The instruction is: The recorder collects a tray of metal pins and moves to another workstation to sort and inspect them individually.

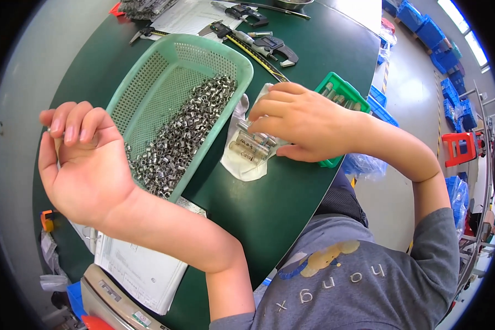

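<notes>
Steel pieces: small metal sleeves (177, 144) lie heaped along the right side of your pale green basket (148, 82), far too many to count.
Baskets and trays: one perforated basket in front of you; one smaller bright green tray (344, 91) past your right wrist.
Your left hand: your left hand (80, 159) is raised palm up just left of the basket, fingers curled inward; something small and pale shows at the fingertips, but you cannot tell whether the grip is pinching it.
Your right hand: your right hand (300, 124) rests fingers-down on a few clear tubes (253, 144), the grip pressed onto them rather than wrapped around them.
Tubes: three or four, side by side on one white cloth (242, 162), between the basket and the green tray.
Measuring tools: at least two gauges (272, 47) and one long caliper (253, 52) lie at the far side of the desk (258, 203).
Paper: one form (140, 272) near your left elbow, another sheet at the far edge.
Edges: the desk's curved near edge runs just under your right forearm; the green tray hangs close to that rim.
Open room: bare green desk lies between the cloth and your body.
Hidden: the tray's contents are mostly covered by your right hand; the basket's near corner sits behind your left wrist; blue crates (434, 33) on the floor are blurred by the lens rim.
</notes>
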Tool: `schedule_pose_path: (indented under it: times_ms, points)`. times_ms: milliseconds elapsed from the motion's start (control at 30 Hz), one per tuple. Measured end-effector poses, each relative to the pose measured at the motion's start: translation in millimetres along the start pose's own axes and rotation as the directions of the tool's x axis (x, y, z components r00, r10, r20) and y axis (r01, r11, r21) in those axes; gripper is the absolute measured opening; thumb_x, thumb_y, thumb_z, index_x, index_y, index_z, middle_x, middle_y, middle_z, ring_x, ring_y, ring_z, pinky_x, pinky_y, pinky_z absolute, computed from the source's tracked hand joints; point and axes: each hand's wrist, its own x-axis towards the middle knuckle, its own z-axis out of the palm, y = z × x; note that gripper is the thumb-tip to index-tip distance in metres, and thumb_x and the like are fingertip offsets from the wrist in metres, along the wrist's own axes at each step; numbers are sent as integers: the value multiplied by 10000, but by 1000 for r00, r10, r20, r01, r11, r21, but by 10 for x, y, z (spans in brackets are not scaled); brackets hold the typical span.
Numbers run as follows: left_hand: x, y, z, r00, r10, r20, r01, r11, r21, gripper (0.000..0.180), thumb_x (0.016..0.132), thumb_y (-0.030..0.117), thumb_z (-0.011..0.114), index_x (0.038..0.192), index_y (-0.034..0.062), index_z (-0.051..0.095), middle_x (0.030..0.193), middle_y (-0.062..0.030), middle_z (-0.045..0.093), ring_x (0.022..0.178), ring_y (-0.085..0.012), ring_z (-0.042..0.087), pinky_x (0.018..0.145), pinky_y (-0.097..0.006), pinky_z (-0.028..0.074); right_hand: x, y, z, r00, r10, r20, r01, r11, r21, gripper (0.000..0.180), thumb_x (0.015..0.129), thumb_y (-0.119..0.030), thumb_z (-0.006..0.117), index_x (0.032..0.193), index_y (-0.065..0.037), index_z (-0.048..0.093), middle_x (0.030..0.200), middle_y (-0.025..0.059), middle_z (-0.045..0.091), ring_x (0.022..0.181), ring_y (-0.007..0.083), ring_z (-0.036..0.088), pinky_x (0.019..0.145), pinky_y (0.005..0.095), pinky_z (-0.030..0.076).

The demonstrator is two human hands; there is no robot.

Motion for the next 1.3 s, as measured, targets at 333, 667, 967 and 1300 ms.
schedule_pose_path:
  times_ms: [333, 667, 967, 1300]
  points:
    - [-26, 131, -55, 999, 37, -28, -40, 992, -119, 109, 748, 17, 391, 856, 21, 386, 687, -48, 361, 570, -139, 338, 523, -267, 294, -232, -781, 363, 951, 294, -95, -306, 935, -179, 632, 542, -290, 684, 1102, -65, 495, 1222, 97, 422, 1125, 211, 410, 981, 419, 217]
    - [36, 10, -12, 1000, -13, -6, 13, 996, -91, 116, 745, 2, 391, 857, 28, 372, 683, -43, 330, 567, -128, 326, 528, -259, 269, -137, -772, 716, 932, 290, -218, -345, 893, -289, 463, 657, -265, 553, 1054, -28, 529, 1195, 117, 453, 1149, 232, 388, 993, 403, 214]
    - [38, 10, -23, 999, -26, -22, 25, 998, -50, 117, 744, 7, 391, 859, 32, 388, 684, -41, 345, 567, -132, 337, 526, -264, 279, -182, -835, 819, 933, 261, -249, -298, 946, -126, 438, 661, -262, 588, 1049, -65, 539, 1236, 96, 418, 1173, 203, 369, 983, 405, 226]
    - [13, -24, 20, 999, -15, -48, 11, 996, -84, 105, 757, 27, 380, 862, 28, 390, 691, -46, 359, 569, -138, 335, 524, -273, 283, -211, -905, 907, 965, 127, -231, -138, 990, -31, 343, 717, -192, 509, 1034, -66, 547, 1229, 97, 425, 1145, 202, 400, 952, 390, 281]
